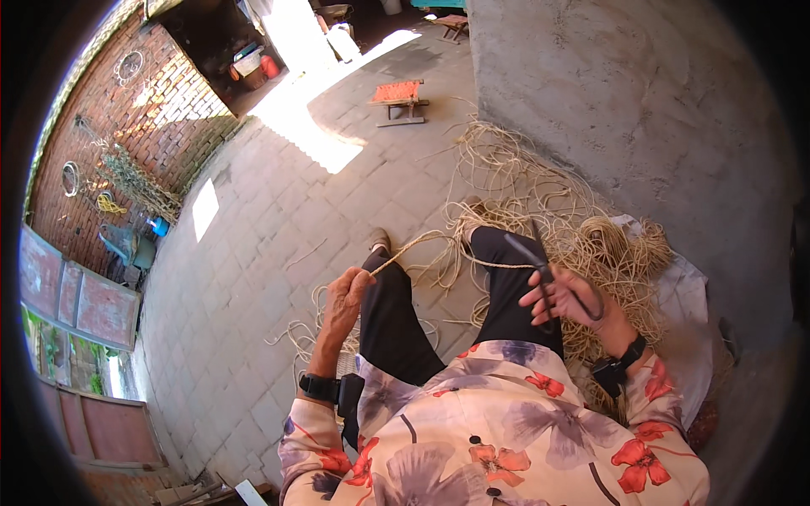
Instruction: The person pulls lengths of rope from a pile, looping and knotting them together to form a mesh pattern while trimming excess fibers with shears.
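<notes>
Left hand (344, 297) pinches the straw cord (426, 242), which I see running toward two o'clock; right hand (567, 297), nearer the straw heap (620, 253), grips dark scissors (540, 266).

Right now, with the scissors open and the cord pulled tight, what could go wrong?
1. The right hand holds dark scissors with the blades apart, pointing over the knee; a slip could nick the trouser leg or the fingers.
2. The left hand pinches a taut straw cord; cut under tension, it may snap back.
3. Loose cord lies tangled around the feet, so standing up could mean tripping.
</notes>
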Tool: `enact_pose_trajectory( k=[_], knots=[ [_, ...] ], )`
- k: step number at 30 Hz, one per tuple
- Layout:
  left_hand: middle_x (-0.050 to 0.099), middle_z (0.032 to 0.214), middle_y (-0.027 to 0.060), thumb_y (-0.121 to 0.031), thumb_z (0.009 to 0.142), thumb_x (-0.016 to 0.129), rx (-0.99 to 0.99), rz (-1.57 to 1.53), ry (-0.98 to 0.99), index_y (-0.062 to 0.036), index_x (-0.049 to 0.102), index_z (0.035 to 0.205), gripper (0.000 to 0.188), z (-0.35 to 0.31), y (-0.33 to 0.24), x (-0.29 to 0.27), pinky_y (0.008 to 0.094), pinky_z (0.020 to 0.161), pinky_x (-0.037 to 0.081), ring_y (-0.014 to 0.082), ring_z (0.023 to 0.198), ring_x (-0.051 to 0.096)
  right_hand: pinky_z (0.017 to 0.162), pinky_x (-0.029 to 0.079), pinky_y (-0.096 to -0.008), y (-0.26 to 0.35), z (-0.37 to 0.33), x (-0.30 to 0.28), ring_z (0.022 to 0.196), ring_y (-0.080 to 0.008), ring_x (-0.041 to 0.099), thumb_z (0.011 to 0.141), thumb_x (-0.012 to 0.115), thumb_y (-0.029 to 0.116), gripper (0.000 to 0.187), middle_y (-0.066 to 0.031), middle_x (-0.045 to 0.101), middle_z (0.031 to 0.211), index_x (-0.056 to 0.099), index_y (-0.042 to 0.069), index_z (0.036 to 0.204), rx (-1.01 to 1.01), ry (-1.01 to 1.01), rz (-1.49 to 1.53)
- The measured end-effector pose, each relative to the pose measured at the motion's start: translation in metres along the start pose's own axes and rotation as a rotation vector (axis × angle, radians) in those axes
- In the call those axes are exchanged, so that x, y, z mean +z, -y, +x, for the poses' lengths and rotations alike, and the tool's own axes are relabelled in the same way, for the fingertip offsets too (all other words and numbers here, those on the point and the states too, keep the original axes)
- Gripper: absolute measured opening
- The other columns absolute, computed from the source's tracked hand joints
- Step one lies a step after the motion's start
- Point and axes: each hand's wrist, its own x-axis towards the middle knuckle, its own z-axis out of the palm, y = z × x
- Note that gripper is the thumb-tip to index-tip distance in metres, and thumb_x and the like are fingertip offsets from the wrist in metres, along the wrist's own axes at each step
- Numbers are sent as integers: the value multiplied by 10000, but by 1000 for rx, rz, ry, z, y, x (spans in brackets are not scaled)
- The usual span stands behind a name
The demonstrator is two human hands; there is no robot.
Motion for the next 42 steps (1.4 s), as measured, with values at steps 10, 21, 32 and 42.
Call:
enact_pose_trajectory(
  k=[10,21,32,42],
  knots=[
    [519,683,-21,-275,937,527,18,-116,137,-29,646,855,286,-32,-30,-17,230,561,356,74,621,433,774,522,-414,-48,107,42,818,-221,626,924,447,556,507,-185,636,995,524,78,1076,83,135,286],
    [577,692,16,-270,887,604,-14,-56,295,2,674,910,281,-36,-4,-19,245,576,395,84,652,494,366,273,-168,-37,98,16,420,-26,344,930,511,490,437,-30,533,659,506,57,998,-126,-134,97],
    [607,781,33,-335,931,561,-255,-326,487,-14,605,1083,358,-17,-56,28,233,585,465,92,661,561,506,382,-196,-35,72,86,564,-24,472,881,647,360,355,16,523,625,555,28,970,-299,-71,-639],
    [588,696,44,-292,937,545,76,-171,429,-18,678,897,307,-9,-46,57,266,616,421,101,650,492,620,426,-220,-51,80,79,671,-65,503,889,610,418,419,-5,545,745,553,21,1011,-401,12,-590]
  ],
)
